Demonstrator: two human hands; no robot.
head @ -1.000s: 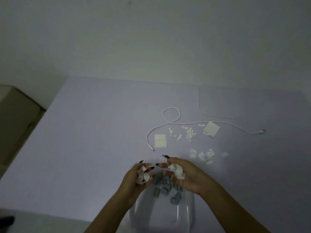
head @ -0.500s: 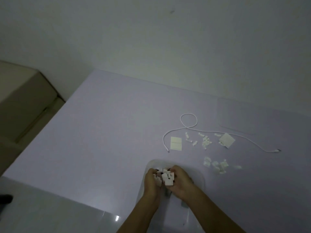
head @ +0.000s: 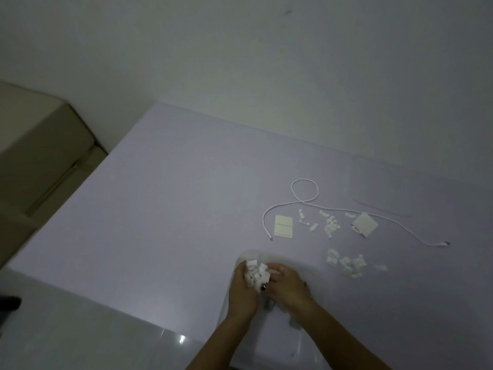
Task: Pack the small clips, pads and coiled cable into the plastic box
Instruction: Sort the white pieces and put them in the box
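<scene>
The pale table runs from me to the far wall. At its near edge sits the clear plastic box, directly under my hands. My left hand and right hand are cupped together over its far end, clenched around a heap of white clips pressed between them. Far right of my hands, the white cable lies looped and loose on the table. Inside its curve lie a cream pad and a square pad. More loose clips lie just right of the box.
</scene>
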